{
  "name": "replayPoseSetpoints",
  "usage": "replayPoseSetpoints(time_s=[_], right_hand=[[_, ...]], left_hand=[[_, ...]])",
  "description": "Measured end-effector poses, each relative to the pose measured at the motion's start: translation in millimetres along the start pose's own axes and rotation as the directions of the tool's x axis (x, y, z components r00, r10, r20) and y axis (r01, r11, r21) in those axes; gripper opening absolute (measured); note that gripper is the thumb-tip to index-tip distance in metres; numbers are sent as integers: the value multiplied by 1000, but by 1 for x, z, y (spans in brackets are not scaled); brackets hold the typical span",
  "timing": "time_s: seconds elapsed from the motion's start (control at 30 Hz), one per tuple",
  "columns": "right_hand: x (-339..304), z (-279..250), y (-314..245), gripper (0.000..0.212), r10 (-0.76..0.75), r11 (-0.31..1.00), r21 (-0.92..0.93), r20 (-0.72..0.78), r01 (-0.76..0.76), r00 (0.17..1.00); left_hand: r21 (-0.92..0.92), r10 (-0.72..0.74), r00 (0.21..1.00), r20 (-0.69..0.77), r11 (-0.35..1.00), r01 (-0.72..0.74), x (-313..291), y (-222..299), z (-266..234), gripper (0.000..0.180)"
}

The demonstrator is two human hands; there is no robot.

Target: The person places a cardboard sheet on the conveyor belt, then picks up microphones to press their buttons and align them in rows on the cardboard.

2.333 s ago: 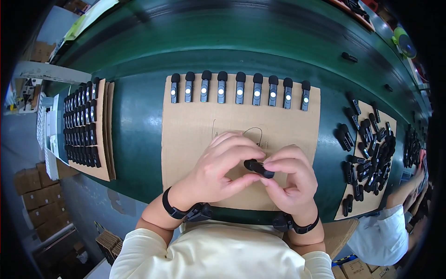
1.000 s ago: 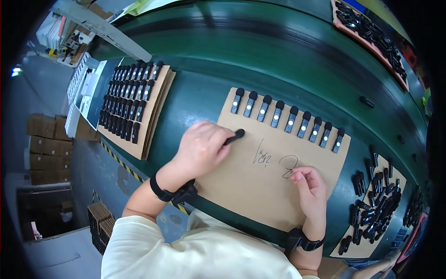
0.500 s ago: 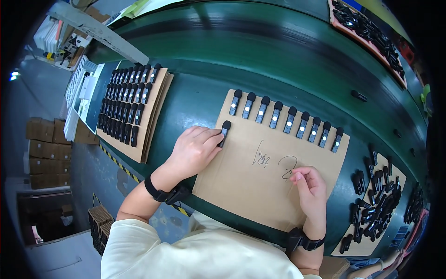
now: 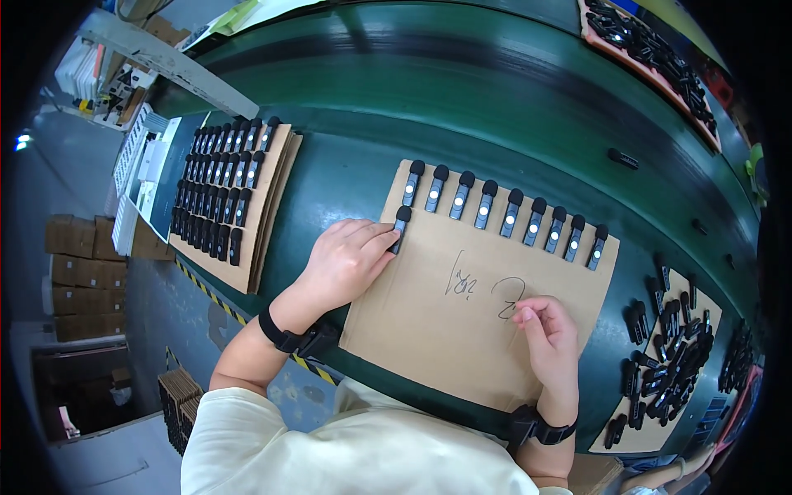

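My left hand [image 4: 345, 262] is closed on a small black microphone [image 4: 401, 229] with a foam tip. It holds the microphone against the left edge of a brown cardboard sheet [image 4: 437, 346], just below a row of similar microphones. In that row, the leftmost microphone [image 4: 410, 183] shows a pale round spot, as do the others beside it. Over the right part of the sheet, next to dark handwritten marks [image 4: 507, 297], my right hand [image 4: 546, 330] has thumb and fingertips pressed together. Whatever may be between them is too small to make out.
On the left, stacked cardboard [image 4: 262, 239] carries several rows of microphones. A loose pile of microphones [image 4: 672, 363] covers another cardboard at right. Beyond runs a green conveyor belt [image 4: 495, 82] with a few microphones on it. A pink-edged tray [image 4: 643, 70] stands far right; another person's arm [image 4: 660, 477] shows lower right.
My left hand has shifted the microphone slightly upward, closer to the row. Loose microphones on the belt have moved left, and another has appeared at right. My right hand has barely moved.
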State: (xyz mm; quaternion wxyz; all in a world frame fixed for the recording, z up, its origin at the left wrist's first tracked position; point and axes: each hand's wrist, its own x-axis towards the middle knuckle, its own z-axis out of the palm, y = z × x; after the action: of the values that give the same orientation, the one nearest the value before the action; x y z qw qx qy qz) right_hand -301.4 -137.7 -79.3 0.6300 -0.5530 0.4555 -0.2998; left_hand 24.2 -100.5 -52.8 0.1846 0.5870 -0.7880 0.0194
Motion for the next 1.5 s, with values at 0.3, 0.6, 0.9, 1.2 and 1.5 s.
replayPoseSetpoints(time_s=[0.3, 0.6, 0.9, 1.2, 1.5], right_hand=[[-1, -1, -2, 12, 0, 999, -35, -22, -1, 1000], [-1, 4, -8, 11, -41, 999, 0, 2, 41, 999], [6, -20, -72, 10, -308, 830, -478, 34, 286, 951], [148, -109, -109, 20, -318, 497, -845, 34, 197, 947], [260, -128, -91, 24, -295, 104, -971, 175, 214, 939]], left_hand=[[-158, -82, 996, -25, 984, 77, 8, 25, -24, 37], [-714, 37, 994, 104, 699, 49, 25, 94, -2, 36], [-694, 94, 960, 263, 710, 120, 24, 89, 35, 34], [-711, 91, 967, 238, 695, 109, 19, 88, 43, 35], [-731, 98, 972, 214, 676, 92, 18, 87, 45, 33]])
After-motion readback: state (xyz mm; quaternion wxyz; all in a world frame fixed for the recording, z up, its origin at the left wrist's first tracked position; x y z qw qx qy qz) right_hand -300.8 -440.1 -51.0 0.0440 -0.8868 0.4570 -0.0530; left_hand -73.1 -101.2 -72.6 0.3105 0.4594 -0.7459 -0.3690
